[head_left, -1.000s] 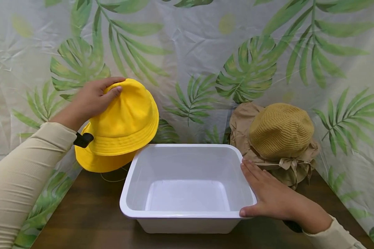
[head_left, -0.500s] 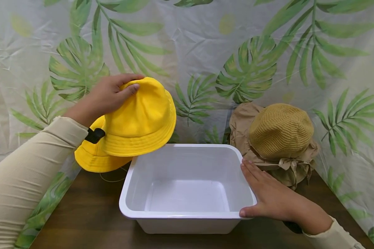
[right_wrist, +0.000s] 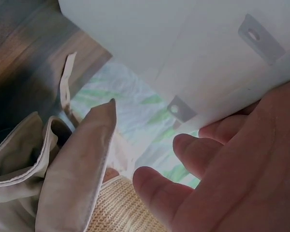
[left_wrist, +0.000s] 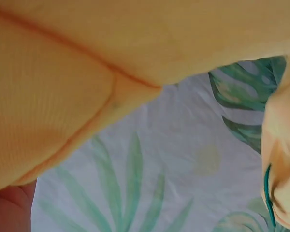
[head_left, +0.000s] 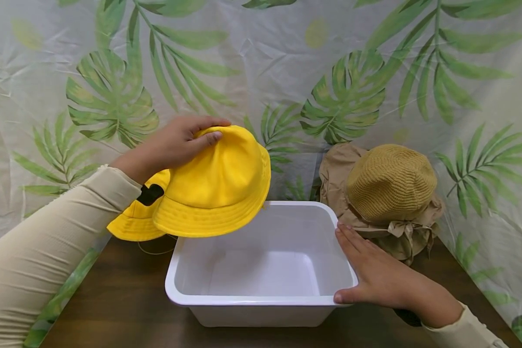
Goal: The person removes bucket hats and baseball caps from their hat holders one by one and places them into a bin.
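Observation:
In the head view my left hand (head_left: pixel 187 142) pinches the crown of a yellow bucket hat (head_left: pixel 217 183), thumb in front. The hat hangs over the left rear part of a white plastic basin (head_left: pixel 261 300). Its yellow cloth (left_wrist: pixel 43 96) fills much of the left wrist view. Another yellow hat (head_left: pixel 135 222) sits behind it at the left, partly hidden by the held hat and my wrist. My right hand (head_left: pixel 380 273) rests with extended fingers on the basin's right rim. In the right wrist view its fingers (right_wrist: pixel 159 191) lie beside the basin's outer wall (right_wrist: pixel 183 53).
A mustard knitted hat (head_left: pixel 391 183) lies on a tan wide-brimmed hat (head_left: pixel 337 179) with a bow, right of the basin. A thin cord (head_left: pixel 154 249) loops under the left hat. The dark wooden table (head_left: pixel 126 299) meets a leaf-print cloth (head_left: pixel 261 72) behind.
My left hand has carried the yellow bucket hat rightward, away from the other yellow hat, and lately lower over the basin. The right hand stays on the rim.

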`<state>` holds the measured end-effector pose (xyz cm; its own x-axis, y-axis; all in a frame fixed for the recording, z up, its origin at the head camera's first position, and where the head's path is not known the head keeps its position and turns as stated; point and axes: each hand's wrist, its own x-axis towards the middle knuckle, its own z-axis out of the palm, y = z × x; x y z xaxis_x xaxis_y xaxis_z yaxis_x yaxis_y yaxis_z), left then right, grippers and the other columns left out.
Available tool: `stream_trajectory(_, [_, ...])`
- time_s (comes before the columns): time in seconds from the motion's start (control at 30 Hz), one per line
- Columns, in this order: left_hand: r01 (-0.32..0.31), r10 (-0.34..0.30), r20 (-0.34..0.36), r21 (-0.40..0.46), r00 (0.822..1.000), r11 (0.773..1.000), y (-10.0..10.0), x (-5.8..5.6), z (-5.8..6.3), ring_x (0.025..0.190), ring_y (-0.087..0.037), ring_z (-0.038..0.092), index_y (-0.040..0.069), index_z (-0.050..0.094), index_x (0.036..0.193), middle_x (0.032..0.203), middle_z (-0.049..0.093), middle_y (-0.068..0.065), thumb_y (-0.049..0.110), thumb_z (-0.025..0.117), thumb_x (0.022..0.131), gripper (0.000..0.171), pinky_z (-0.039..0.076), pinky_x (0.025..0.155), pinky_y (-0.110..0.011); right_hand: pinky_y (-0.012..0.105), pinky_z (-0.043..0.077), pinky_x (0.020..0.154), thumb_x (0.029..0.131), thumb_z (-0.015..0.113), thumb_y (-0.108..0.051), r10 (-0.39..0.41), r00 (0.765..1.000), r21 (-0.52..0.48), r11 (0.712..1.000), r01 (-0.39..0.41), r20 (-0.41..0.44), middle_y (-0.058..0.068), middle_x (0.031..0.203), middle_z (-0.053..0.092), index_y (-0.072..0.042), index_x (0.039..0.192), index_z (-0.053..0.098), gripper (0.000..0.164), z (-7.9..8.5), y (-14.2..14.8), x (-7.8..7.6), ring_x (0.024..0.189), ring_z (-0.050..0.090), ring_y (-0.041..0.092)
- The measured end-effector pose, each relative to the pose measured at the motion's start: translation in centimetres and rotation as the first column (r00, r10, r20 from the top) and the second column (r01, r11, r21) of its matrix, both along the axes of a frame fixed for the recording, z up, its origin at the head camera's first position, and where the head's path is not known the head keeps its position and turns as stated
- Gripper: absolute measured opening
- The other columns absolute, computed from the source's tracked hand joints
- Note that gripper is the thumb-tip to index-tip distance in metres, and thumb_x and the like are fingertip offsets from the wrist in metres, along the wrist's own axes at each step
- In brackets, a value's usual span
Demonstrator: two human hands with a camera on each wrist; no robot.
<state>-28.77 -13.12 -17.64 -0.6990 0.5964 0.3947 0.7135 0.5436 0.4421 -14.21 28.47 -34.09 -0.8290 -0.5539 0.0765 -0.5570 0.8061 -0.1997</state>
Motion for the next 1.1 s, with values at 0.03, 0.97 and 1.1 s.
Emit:
stream_trajectory(0.03, [0.021,-0.021,0.008,0.001,1.0,1.0,0.2,0.1,-0.1,0.125,-0.024,0.052,0.017,0.062,0.137,0.135,0.061,-0.008,0.023,0.055,0.103,0.036,0.042,0.102,-0.045,0.063,0.031,0.106,0.079,0.065,-0.072,-0.001,1.0,0.0,1.0,0.001,0.001,0.025,0.162,0.014,0.004,0.156,0.016,0.12,0.0,0.0,0.0,0.146,0.019,0.042])
stream_trajectory(0.97, [0.42,-0.419,0.021,-0.025,0.908,0.907,5.5,3.3,-3.4,0.121,-0.01,0.057,0.012,0.063,0.136,0.134,0.062,0.001,0.014,0.06,0.1,0.036,0.048,0.097,-0.031,0.065,0.032,0.105,0.079,0.065,-0.071,0.003,1.0,-0.002,1.0,-0.003,0.02,0.025,0.162,0.011,0.004,0.157,0.015,0.119,-0.1,0.0,-0.1,0.144,0.022,0.044])
stream_trajectory(1.1, [0.449,-0.449,0.004,-0.028,0.893,0.893,6.0,3.7,-3.3,0.122,-0.009,0.056,0.013,0.062,0.137,0.135,0.062,0.002,0.014,0.059,0.101,0.037,0.046,0.099,-0.031,0.065,0.032,0.105,0.08,0.065,-0.071,0.005,1.0,-0.006,1.0,-0.005,0.022,0.026,0.162,0.01,0.005,0.156,0.016,0.119,0.1,0.0,-0.1,0.144,0.022,0.045])
